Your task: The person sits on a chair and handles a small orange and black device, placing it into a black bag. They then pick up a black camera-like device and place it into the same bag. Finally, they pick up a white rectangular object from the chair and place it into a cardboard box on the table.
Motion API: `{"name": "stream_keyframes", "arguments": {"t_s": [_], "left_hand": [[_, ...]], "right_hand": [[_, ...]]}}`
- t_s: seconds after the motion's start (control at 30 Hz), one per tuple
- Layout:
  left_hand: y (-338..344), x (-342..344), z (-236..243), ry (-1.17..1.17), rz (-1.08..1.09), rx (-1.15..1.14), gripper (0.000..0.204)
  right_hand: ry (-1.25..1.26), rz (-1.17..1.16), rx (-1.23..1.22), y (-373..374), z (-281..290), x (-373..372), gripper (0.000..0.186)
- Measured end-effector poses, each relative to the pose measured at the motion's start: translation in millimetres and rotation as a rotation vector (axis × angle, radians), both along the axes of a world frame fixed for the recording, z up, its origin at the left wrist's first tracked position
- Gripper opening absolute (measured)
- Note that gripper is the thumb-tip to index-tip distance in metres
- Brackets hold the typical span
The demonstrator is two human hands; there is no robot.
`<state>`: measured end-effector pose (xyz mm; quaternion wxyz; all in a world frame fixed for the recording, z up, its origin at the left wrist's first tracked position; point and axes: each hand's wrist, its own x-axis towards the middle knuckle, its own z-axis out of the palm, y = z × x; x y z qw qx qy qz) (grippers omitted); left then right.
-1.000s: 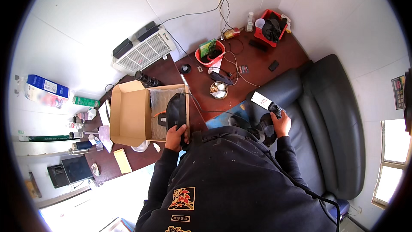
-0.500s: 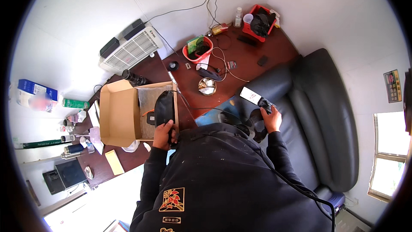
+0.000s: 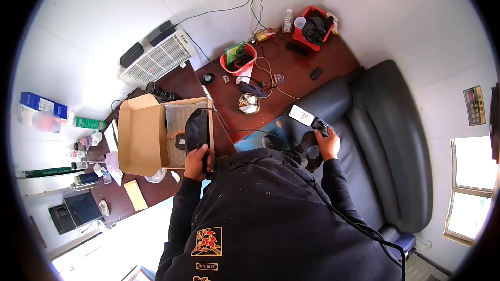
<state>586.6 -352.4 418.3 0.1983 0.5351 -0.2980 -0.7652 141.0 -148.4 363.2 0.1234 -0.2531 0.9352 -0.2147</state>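
My left hand (image 3: 196, 163) is closed around the lower end of a long black case (image 3: 195, 130). The case stands over the right side of an open cardboard box (image 3: 141, 140). A thin black cable appears to run from its top toward the right. My right hand (image 3: 329, 144) grips a black handheld piece with a flat device with a bright white screen (image 3: 301, 115) at its end, over the black sofa. Fingers and thumb hide part of that black piece. Inside the box lie clear wrapping (image 3: 178, 118) and a small black item with an orange strip.
A dark red desk (image 3: 291, 80) bears a metal bowl (image 3: 249, 103), a red basket (image 3: 238, 70), a red bin (image 3: 319, 47) and loose cables. A black sofa (image 3: 398, 151) stands at the right. A white grille unit (image 3: 159, 58) leans by the wall; bottles crowd the left.
The whole view has shifted slightly. Markings on the white screen look different. Both hands keep their grips and have barely moved.
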Motion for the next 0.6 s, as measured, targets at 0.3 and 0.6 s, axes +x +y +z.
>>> {"name": "stream_keyframes", "arguments": {"t_s": [0.3,0.6], "left_hand": [[4,5,-6,-0.014,0.010,-0.014,0.038],[4,3,-5,-0.037,0.018,0.003,0.035]], "right_hand": [[0.049,0.020,-0.029,1,-6,0,0.068],[0.032,0.018,0.011,4,-12,-3,0.067]]}}
